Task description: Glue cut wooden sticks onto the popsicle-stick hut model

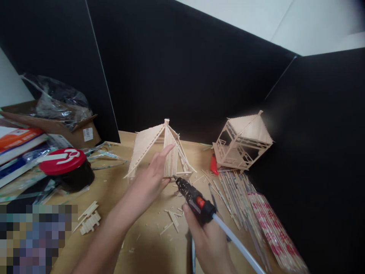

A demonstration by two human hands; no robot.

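Note:
My right hand [207, 239] is wrapped round a black hot glue gun [194, 198] with a long whitish glue stick out of its back. The gun's nozzle is at the lower edge of a stick-built model roof [148, 142], close to a row of thin wooden sticks on its front face. My left hand [156, 169] grips this roof at the front, index finger stretched along the sticks and thumb near the lower edge. Its other fingers are partly hidden. Short cut sticks [172, 220] lie scattered on the table below.
A finished-looking stick pavilion [243, 140] stands tilted at the back right, beside a red object [213, 164]. Loose sticks [236, 194] and a packaged bundle [273, 228] lie at right. At left are a red-lidded black tub [68, 171], a cardboard box [85, 129] and stick pieces [90, 220].

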